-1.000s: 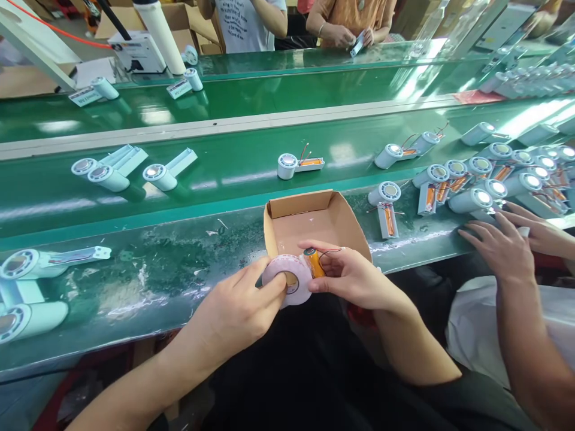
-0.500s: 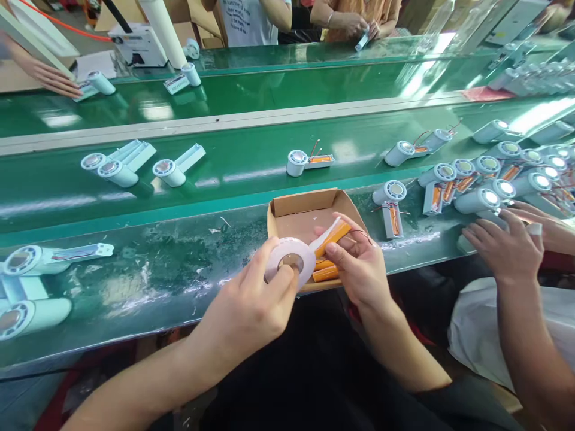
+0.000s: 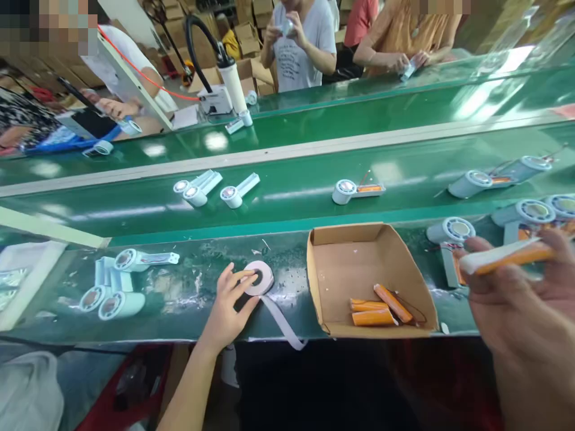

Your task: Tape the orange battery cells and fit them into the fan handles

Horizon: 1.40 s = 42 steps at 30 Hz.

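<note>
Scuffed green surface [image 3: 177, 299], a cardboard tray [image 3: 341, 263] on it, a hand on either side.
Right of the tray, the right hand [image 3: 525, 314] has its grip closed around a taped orange battery [image 3: 524, 255]; left of the tray, the left hand [image 3: 230, 311] keeps a loosely spread grip, fingertips touching a white tape roll [image 3: 267, 277]. Three orange cells [image 3: 372, 317] lie inside the tray.

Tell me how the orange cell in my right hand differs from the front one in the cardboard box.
The held cell shows a white strip along it; the front cell shows no such strip. The held cell is in your right hand; the front cell lies in the cardboard box. Both are orange and elongated.
</note>
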Each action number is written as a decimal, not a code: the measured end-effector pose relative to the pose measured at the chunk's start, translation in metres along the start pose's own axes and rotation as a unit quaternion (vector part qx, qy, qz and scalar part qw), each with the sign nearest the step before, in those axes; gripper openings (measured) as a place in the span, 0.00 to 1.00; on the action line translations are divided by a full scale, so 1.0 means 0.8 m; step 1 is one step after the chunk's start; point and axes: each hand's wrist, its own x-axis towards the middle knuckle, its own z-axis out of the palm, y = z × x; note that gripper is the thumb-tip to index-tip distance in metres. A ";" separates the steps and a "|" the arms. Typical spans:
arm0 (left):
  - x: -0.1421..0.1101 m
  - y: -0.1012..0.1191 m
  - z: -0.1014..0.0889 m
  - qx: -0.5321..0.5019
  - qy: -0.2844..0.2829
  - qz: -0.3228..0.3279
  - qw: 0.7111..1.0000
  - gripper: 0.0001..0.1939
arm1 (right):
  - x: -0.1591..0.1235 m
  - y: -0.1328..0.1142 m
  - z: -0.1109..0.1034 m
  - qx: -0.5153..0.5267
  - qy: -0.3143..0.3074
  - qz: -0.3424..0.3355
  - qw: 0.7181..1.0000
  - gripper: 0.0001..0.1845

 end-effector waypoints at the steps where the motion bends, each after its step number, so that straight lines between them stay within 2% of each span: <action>1: 0.015 -0.015 -0.003 -0.005 -0.001 -0.013 1.000 0.16 | -0.009 0.006 0.002 -0.019 -0.020 0.020 0.999 0.32; 3: 0.062 -0.034 -0.003 0.005 0.009 -0.032 0.999 0.17 | -0.020 0.014 0.010 -0.044 -0.065 0.034 0.996 0.30; 6: 0.166 -0.054 0.007 0.085 0.006 -0.076 0.994 0.19 | -0.021 0.012 0.025 -0.046 -0.112 0.006 0.993 0.27; 7: 0.203 -0.062 0.012 0.122 -0.017 -0.108 0.987 0.19 | -0.020 0.009 0.029 -0.042 -0.122 -0.006 0.992 0.26; 9: 0.266 -0.080 0.021 0.176 -0.097 -0.172 0.964 0.20 | -0.017 0.004 0.033 -0.035 -0.136 -0.023 0.990 0.26; 11: 0.311 -0.095 0.029 0.193 -0.163 -0.199 0.947 0.19 | -0.015 0.004 0.031 -0.036 -0.144 -0.019 0.989 0.24; 14: 0.342 -0.100 0.046 0.163 -0.211 -0.147 0.952 0.15 | -0.012 0.014 0.026 -0.058 -0.173 0.012 0.983 0.22; 17: 0.350 -0.079 0.074 0.096 -0.261 -0.038 0.960 0.08 | -0.001 0.025 0.044 -0.080 -0.244 -0.001 0.966 0.22; 20: 0.351 -0.047 0.103 0.011 -0.295 0.064 0.953 0.06 | 0.022 0.032 0.096 -0.070 -0.320 -0.045 0.944 0.25; 23: 0.351 -0.027 0.118 -0.059 -0.293 0.108 0.948 0.07 | 0.052 0.042 0.164 -0.092 -0.389 -0.059 0.915 0.27; 26: 0.348 -0.022 0.122 -0.100 -0.262 0.094 0.955 0.09 | 0.078 0.057 0.220 -0.212 -0.460 -0.069 0.860 0.26; 29: 0.343 -0.018 0.128 -0.115 -0.221 0.046 0.967 0.12 | 0.089 0.074 0.250 -0.370 -0.507 -0.101 0.771 0.25; 33: 0.341 -0.007 0.140 -0.122 -0.186 -0.018 0.975 0.09 | 0.090 0.088 0.260 -0.506 -0.555 -0.173 0.637 0.24; 37: 0.345 0.003 0.145 -0.137 -0.176 -0.058 0.973 0.10 | 0.091 0.085 0.261 -0.600 -0.569 -0.215 0.519 0.28; 39: 0.347 0.007 0.147 -0.145 -0.173 -0.069 0.972 0.10 | 0.090 0.083 0.262 -0.631 -0.568 -0.225 0.478 0.30; 42: 0.352 0.012 0.150 -0.153 -0.173 -0.080 0.970 0.09 | 0.083 0.085 0.271 -0.633 -0.587 -0.219 0.454 0.32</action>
